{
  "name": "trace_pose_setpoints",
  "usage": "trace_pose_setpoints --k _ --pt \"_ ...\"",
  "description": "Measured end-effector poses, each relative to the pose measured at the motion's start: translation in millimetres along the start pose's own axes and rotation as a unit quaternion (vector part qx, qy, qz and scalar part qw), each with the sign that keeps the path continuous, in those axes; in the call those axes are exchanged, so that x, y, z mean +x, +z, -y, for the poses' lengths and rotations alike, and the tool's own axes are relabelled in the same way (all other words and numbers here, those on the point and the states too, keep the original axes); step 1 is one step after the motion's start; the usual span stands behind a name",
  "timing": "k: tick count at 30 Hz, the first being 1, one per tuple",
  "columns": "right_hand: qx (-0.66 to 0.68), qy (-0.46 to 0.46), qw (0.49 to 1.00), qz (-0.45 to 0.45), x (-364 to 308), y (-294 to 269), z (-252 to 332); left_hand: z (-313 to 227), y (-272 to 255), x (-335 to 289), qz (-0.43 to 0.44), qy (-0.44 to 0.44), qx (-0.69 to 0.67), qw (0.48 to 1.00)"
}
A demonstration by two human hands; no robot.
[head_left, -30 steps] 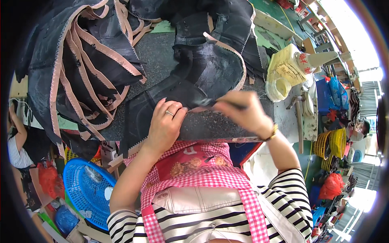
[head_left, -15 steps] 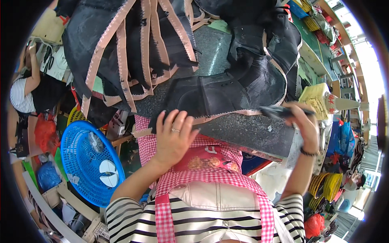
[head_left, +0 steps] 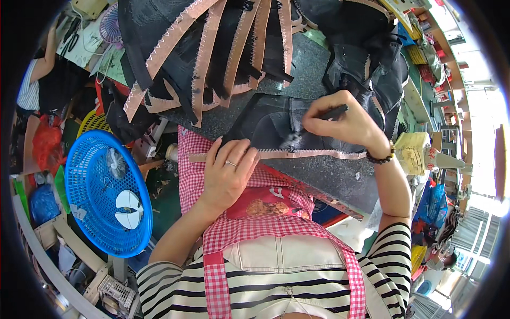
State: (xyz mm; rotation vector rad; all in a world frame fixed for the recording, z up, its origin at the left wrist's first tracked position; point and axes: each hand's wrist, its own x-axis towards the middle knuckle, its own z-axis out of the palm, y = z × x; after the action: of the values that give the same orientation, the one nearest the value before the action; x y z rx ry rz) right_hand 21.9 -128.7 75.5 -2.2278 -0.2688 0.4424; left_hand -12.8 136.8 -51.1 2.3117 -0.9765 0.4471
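Observation:
A black leather-like boot upper piece [head_left: 265, 119] lies on the dark work surface in front of me. A tan strip with zigzag stitching [head_left: 308, 154] runs along its near edge. My left hand [head_left: 229, 170], a ring on one finger, rests on the near left end of the piece with its fingers stretched out. My right hand [head_left: 348, 122] is closed around a dark-handled tool [head_left: 337, 112]. Its handle sticks out above the fingers, and the blurred greyish lower end is over the middle of the piece. What kind of tool it is cannot be made out.
More black pieces with tan stitched strips [head_left: 204, 58] hang in a heap at the far left; others [head_left: 366, 64] pile at the far right. A blue plastic basket [head_left: 74, 175] stands at left. A yellowish machine part [head_left: 411, 151] is at right. Another person's arm [head_left: 49, 50] shows far left.
My right hand has moved left with the tool, from the right end of the piece to over its middle. My left hand stays at the near left end. The view has shifted somewhat.

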Motion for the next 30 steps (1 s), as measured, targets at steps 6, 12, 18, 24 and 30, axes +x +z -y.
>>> trace_pose_setpoints --k 6,12,18,24,30 --pt "0.078 0.089 0.991 -0.055 -1 11 16 17 -6 -5 -0.034 -0.011 -0.045 0.998" --pt "-0.161 -0.118 0.928 -0.314 35 67 -5 29 -5 -11 -0.043 -0.009 -0.123 0.991" --pt "-0.097 -0.218 0.961 -0.138 -10 106 26 29 -14 -7 -0.015 -0.079 -0.195 0.977" --pt "0.071 0.064 0.977 -0.19 -78 33 25 11 -10 56 0.092 -0.185 -0.045 0.977" --pt "0.12 0.146 0.886 -0.424 -168 -10 -14 5 -11 66 0.105 -0.239 -0.251 0.932"
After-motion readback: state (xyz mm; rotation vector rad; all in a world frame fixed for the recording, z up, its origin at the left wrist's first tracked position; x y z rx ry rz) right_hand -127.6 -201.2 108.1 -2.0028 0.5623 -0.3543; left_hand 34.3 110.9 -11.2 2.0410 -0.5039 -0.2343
